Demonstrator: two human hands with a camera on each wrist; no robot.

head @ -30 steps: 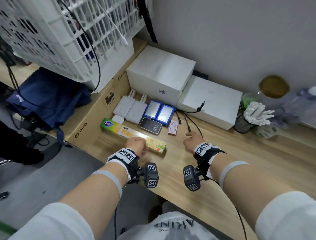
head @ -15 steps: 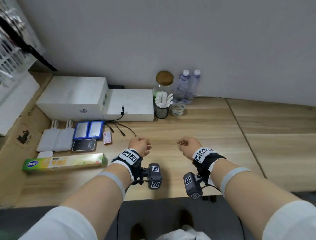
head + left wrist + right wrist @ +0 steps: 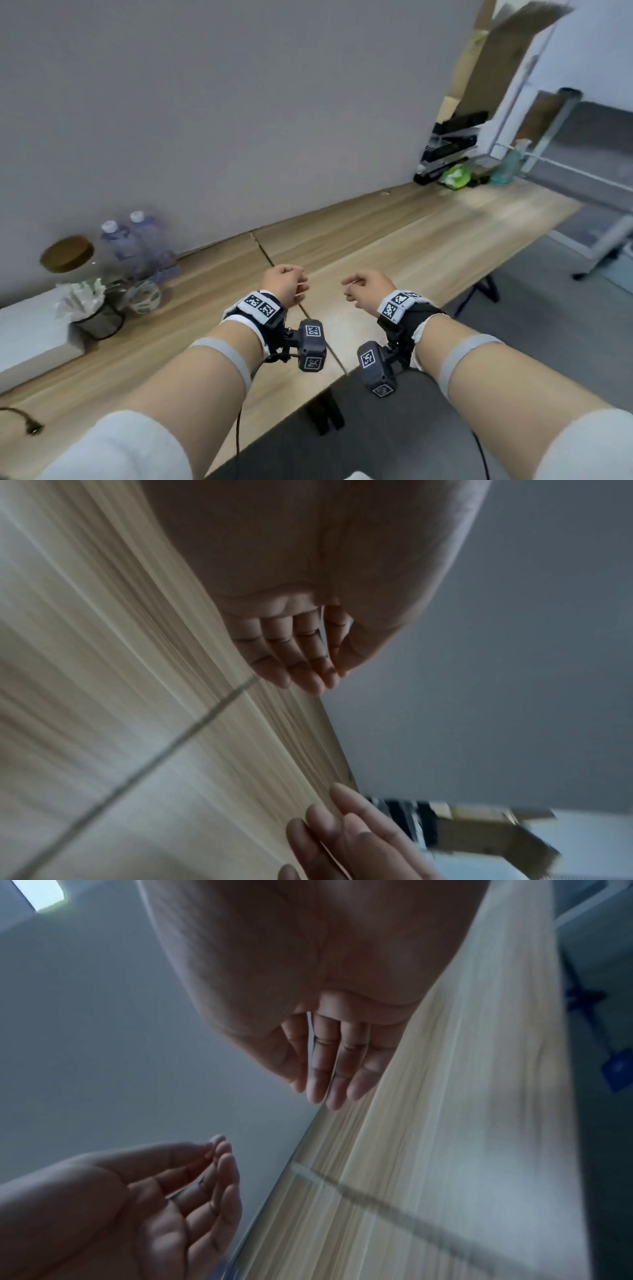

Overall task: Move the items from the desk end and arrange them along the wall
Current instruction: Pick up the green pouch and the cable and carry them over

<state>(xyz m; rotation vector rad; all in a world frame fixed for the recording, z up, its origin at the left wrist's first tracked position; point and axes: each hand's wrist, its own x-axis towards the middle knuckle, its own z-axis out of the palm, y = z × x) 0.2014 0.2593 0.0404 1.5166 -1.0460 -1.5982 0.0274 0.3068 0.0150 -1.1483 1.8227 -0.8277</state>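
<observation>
- White box point(image 3: 30, 329) sitting at far left, matte, rectangular, against the wall point(image 3: 239, 102).
- Dark mesh cup point(image 3: 99, 320) standing just beside it, stuffed with white paper-wrapped sticks.
- Glass jar point(image 3: 66, 255) with round cork lid and two clear plastic bottles point(image 3: 137, 246) with white caps lining up along the wall behind the cup; small clear round thing lying in front, blurred.
- Left hand point(image 3: 284, 286) hovering over the wood-grain desk point(image 3: 428, 240), fingers loosely curled, holding nothing.
- Right hand point(image 3: 368, 287) hovering just beside it, same loose curl, nothing in it.
- Desk-end items piling up far right: black-and-white striped stack point(image 3: 445, 154), crumpled green bag point(image 3: 455, 176), translucent teal bottle point(image 3: 510, 164).
</observation>
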